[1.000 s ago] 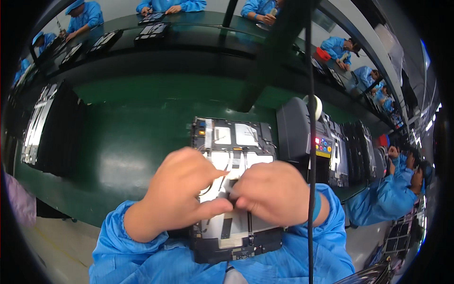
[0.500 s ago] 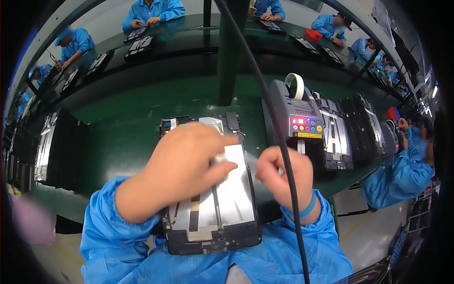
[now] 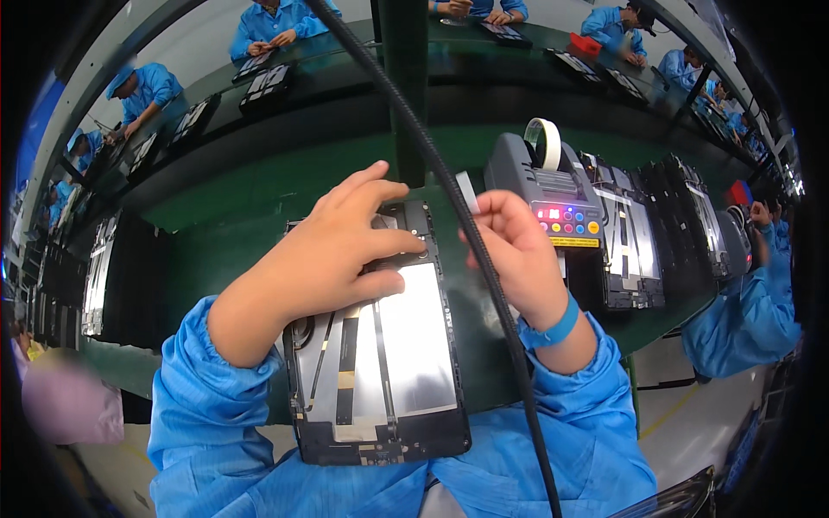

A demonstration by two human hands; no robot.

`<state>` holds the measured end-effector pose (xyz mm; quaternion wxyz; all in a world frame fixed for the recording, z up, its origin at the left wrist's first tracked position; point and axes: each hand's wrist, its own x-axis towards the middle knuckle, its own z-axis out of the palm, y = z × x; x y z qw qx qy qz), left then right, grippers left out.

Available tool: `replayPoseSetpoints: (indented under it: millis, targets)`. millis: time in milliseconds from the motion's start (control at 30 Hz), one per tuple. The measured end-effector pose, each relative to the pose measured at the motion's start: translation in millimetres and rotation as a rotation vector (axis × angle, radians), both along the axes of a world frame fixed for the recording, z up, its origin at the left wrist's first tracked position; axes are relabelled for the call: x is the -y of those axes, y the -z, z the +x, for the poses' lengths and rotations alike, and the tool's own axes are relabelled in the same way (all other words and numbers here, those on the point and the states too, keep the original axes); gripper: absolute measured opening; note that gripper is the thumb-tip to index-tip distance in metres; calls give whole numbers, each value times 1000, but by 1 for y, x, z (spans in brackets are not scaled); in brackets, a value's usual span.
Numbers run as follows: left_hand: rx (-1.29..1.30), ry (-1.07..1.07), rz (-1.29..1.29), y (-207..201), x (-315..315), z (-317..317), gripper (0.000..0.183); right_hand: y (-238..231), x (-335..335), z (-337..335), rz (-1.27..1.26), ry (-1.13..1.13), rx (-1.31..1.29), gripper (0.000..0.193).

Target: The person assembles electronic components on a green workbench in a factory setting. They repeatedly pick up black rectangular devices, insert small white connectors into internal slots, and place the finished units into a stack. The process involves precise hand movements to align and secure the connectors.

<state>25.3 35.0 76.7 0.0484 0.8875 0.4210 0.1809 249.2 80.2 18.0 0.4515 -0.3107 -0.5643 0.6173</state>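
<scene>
Blue sleeves (image 3: 216, 406) end in gathered cuffs (image 3: 199, 332), a blue band (image 3: 553, 328) circling the right wrist (image 3: 544, 309)

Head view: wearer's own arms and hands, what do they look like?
Left sleeve and right sleeve are long, loose, wrinkled blue fabric. Left hand and right hand are gloveless. A plain, brighter blue band circles the right wrist; none shows on the left.
</scene>
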Motion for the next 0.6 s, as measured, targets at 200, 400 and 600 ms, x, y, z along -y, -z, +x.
replayPoseSetpoints:
  millis: [200, 400, 600]
  targets:
    - [43, -13, -31, 0, 1, -6, 37, 6, -32, -32, 37, -97, 124, 50]
    - [-17, -47, 60, 6, 2, -11, 36, -12, -30, -31, -33, -250, 191, 57]
    - [-30, -48, 136, 5, 3, -11, 33, -24, -38, -15, 177, -291, 280, 26]
